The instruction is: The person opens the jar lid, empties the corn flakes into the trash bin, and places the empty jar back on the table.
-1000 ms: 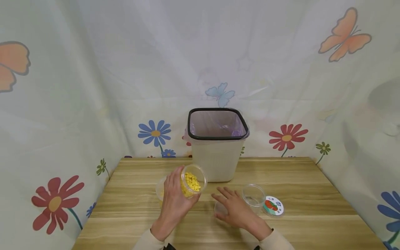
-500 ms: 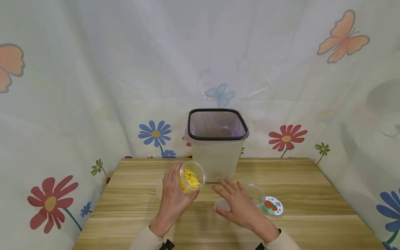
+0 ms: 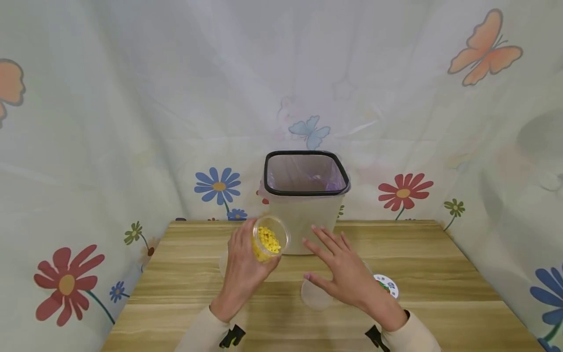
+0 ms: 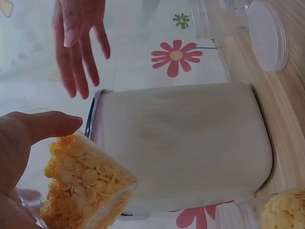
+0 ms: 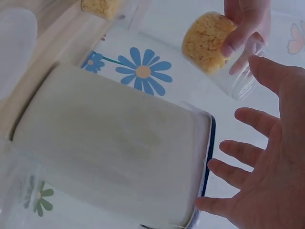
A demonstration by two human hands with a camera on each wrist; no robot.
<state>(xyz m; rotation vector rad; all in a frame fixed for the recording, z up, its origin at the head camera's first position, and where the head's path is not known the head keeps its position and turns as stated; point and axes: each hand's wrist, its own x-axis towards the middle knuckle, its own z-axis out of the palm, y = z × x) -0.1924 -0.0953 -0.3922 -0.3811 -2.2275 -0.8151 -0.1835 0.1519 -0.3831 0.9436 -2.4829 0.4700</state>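
My left hand (image 3: 246,266) grips a clear plastic jar (image 3: 265,244) part-filled with yellow cereal flakes (image 3: 269,239). The jar has no lid on and tilts toward the right, held above the table in front of the bin. Its rim shows in the right wrist view, where the flakes (image 5: 207,43) lie toward the base. My right hand (image 3: 347,274) hovers to the right of the jar, fingers spread and straight, touching nothing. Below its thumb lies a translucent white lid (image 3: 314,293) on the table. A second clear jar (image 5: 19,186) is mostly hidden behind the right hand in the head view.
A white bin (image 3: 303,220) with a black rim and a purple liner stands at the back middle of the wooden table (image 3: 176,293). Another jar of flakes (image 4: 283,212) is largely hidden behind the left hand. A printed lid (image 3: 389,286) lies at right. Patterned curtains (image 3: 132,122) surround the table.
My left hand has raised the jar of flakes a little. My right hand has lifted and moved slightly right with its fingers spread wider, uncovering more of the white lid.
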